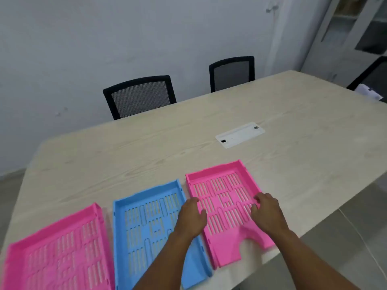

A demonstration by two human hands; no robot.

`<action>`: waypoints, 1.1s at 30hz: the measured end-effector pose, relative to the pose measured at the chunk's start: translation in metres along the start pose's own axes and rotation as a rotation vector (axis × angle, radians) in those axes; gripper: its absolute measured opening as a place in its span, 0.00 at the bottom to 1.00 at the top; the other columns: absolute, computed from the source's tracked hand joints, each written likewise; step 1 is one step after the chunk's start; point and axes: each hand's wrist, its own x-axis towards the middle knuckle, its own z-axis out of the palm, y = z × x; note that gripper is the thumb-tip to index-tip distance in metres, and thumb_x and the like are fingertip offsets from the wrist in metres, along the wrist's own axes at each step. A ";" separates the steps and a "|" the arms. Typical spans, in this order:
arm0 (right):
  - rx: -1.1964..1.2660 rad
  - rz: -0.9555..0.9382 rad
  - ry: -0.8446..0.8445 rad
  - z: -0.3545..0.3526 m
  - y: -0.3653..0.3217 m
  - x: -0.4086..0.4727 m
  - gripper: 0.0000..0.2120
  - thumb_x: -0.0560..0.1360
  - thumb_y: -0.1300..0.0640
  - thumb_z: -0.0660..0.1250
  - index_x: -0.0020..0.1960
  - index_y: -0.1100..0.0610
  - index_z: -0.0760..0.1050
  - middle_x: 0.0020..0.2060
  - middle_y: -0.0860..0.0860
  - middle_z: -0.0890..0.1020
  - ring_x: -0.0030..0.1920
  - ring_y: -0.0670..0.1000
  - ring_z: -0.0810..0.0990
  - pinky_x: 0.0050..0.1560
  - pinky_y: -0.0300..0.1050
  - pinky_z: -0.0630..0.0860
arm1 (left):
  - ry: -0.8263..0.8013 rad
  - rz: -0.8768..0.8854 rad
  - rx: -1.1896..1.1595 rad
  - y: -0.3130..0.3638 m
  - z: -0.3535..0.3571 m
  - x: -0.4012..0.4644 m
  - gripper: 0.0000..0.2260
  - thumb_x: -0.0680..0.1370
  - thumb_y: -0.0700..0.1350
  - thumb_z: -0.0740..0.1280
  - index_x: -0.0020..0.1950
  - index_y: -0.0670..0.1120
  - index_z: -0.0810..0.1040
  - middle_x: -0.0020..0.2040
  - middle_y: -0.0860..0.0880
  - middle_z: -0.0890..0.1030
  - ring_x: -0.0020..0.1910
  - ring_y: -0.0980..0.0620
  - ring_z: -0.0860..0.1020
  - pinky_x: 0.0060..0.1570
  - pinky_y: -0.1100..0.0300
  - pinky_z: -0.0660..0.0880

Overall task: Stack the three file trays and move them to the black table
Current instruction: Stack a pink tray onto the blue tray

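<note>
Three slotted file trays lie side by side near the front edge of a light wooden table point(146, 147): a pink tray point(58, 248) at the left, a blue tray point(146, 225) in the middle, and a second pink tray point(222, 195) at the right. My left hand point(191, 218) hovers over the right pink tray's left wall, fingers loosely apart, partly covering the blue tray's right side. My right hand point(267, 212) sits over that tray's right wall with fingers curled. Whether either hand grips the tray I cannot tell. No black table is in view.
Two black mesh chairs point(140, 97) point(232, 73) stand behind the table against a white wall. A white cable cover plate point(239, 134) is set into the tabletop. A cabinet point(356, 28) stands at the far right, and grey floor shows at the right.
</note>
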 end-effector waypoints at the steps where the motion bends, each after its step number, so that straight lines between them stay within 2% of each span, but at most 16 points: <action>1: -0.004 0.015 0.005 -0.001 0.007 0.006 0.18 0.75 0.61 0.65 0.64 0.63 0.76 0.57 0.61 0.79 0.58 0.62 0.76 0.59 0.56 0.76 | -0.011 -0.029 -0.004 0.006 0.007 0.004 0.26 0.81 0.47 0.61 0.76 0.39 0.62 0.75 0.40 0.67 0.75 0.44 0.65 0.73 0.53 0.62; 5: 0.003 0.064 -0.058 -0.009 0.024 0.025 0.23 0.76 0.59 0.65 0.70 0.60 0.72 0.65 0.58 0.76 0.64 0.61 0.74 0.64 0.57 0.74 | -0.003 -0.163 -0.042 0.020 0.031 0.014 0.32 0.81 0.46 0.61 0.79 0.37 0.50 0.80 0.39 0.55 0.79 0.43 0.56 0.76 0.55 0.56; 7: 0.098 0.057 -0.116 -0.008 0.033 0.035 0.20 0.76 0.61 0.65 0.68 0.60 0.73 0.64 0.57 0.77 0.61 0.60 0.77 0.62 0.56 0.76 | 0.027 -0.250 -0.090 0.026 0.040 0.018 0.35 0.81 0.45 0.62 0.80 0.36 0.45 0.81 0.38 0.51 0.80 0.42 0.54 0.76 0.55 0.54; 9: 0.178 0.048 -0.167 -0.003 0.043 0.047 0.17 0.75 0.62 0.65 0.63 0.58 0.76 0.59 0.57 0.80 0.55 0.58 0.80 0.57 0.56 0.79 | 0.043 -0.349 -0.137 0.032 0.045 0.021 0.36 0.81 0.44 0.62 0.80 0.36 0.42 0.81 0.38 0.50 0.80 0.42 0.54 0.76 0.54 0.56; 11: 0.225 0.043 -0.195 0.004 0.050 0.057 0.20 0.75 0.61 0.64 0.67 0.57 0.73 0.59 0.57 0.82 0.56 0.58 0.82 0.59 0.56 0.80 | 0.050 -0.429 -0.198 0.033 0.051 0.022 0.36 0.81 0.43 0.62 0.80 0.37 0.42 0.81 0.38 0.53 0.79 0.41 0.57 0.75 0.53 0.59; 13: 0.283 0.082 -0.204 0.009 0.056 0.065 0.26 0.77 0.62 0.64 0.75 0.58 0.66 0.62 0.60 0.82 0.58 0.61 0.82 0.62 0.54 0.78 | 0.076 -0.480 -0.232 0.033 0.058 0.023 0.34 0.81 0.41 0.61 0.80 0.39 0.43 0.80 0.37 0.56 0.78 0.40 0.60 0.74 0.52 0.62; 15: 0.301 0.121 -0.219 0.012 0.060 0.069 0.26 0.78 0.65 0.63 0.75 0.60 0.66 0.57 0.62 0.83 0.54 0.62 0.83 0.58 0.52 0.79 | 0.096 -0.527 -0.249 0.034 0.063 0.022 0.32 0.81 0.38 0.61 0.80 0.40 0.46 0.78 0.37 0.61 0.75 0.40 0.65 0.71 0.53 0.67; 16: 0.300 0.119 -0.224 0.013 0.062 0.070 0.23 0.77 0.66 0.62 0.73 0.61 0.69 0.52 0.62 0.84 0.49 0.61 0.84 0.53 0.51 0.80 | 0.109 -0.537 -0.259 0.034 0.064 0.022 0.31 0.81 0.36 0.60 0.80 0.40 0.49 0.76 0.37 0.66 0.72 0.41 0.69 0.67 0.55 0.70; 18: 0.295 0.118 -0.224 0.015 0.068 0.072 0.18 0.77 0.68 0.60 0.65 0.60 0.74 0.43 0.60 0.85 0.40 0.59 0.83 0.44 0.49 0.79 | 0.153 -0.539 -0.275 0.032 0.066 0.022 0.28 0.79 0.30 0.57 0.78 0.41 0.59 0.63 0.39 0.77 0.60 0.43 0.78 0.57 0.58 0.76; 20: 0.293 0.115 -0.217 0.015 0.071 0.075 0.16 0.76 0.69 0.58 0.61 0.61 0.76 0.40 0.60 0.84 0.38 0.58 0.82 0.41 0.47 0.77 | 0.189 -0.518 -0.308 0.031 0.066 0.023 0.26 0.77 0.27 0.56 0.74 0.41 0.67 0.52 0.45 0.79 0.49 0.47 0.80 0.51 0.58 0.80; 25: 0.304 0.068 -0.188 0.004 0.057 0.085 0.15 0.76 0.70 0.57 0.57 0.60 0.77 0.41 0.58 0.84 0.38 0.56 0.83 0.41 0.47 0.80 | 0.303 -0.453 -0.375 0.038 0.057 0.033 0.21 0.78 0.30 0.56 0.68 0.43 0.74 0.47 0.47 0.83 0.42 0.49 0.82 0.45 0.53 0.83; 28: 0.317 0.055 -0.127 -0.007 0.035 0.095 0.11 0.76 0.69 0.59 0.51 0.62 0.78 0.38 0.58 0.83 0.34 0.54 0.80 0.36 0.45 0.76 | 0.358 -0.415 -0.396 0.040 0.038 0.038 0.20 0.79 0.32 0.56 0.68 0.46 0.74 0.49 0.46 0.84 0.39 0.51 0.81 0.35 0.61 0.79; 29: 0.310 0.048 -0.100 -0.010 0.026 0.097 0.09 0.76 0.68 0.59 0.49 0.61 0.78 0.38 0.59 0.83 0.34 0.55 0.80 0.36 0.47 0.77 | 0.380 -0.395 -0.392 0.038 0.031 0.039 0.20 0.79 0.34 0.57 0.69 0.46 0.74 0.50 0.45 0.84 0.40 0.50 0.82 0.35 0.61 0.78; 31: 0.299 0.023 -0.041 -0.011 0.009 0.101 0.08 0.76 0.65 0.60 0.48 0.60 0.78 0.38 0.60 0.83 0.37 0.61 0.81 0.39 0.51 0.78 | 0.419 -0.388 -0.348 0.026 0.018 0.041 0.20 0.77 0.40 0.57 0.69 0.46 0.74 0.55 0.43 0.84 0.48 0.45 0.83 0.46 0.54 0.81; 33: 0.304 -0.004 -0.018 -0.010 -0.011 0.099 0.09 0.76 0.64 0.60 0.49 0.59 0.79 0.39 0.60 0.84 0.39 0.62 0.81 0.40 0.50 0.76 | 0.435 -0.398 -0.308 0.010 0.006 0.039 0.23 0.73 0.43 0.57 0.68 0.46 0.74 0.56 0.41 0.84 0.53 0.42 0.82 0.54 0.48 0.80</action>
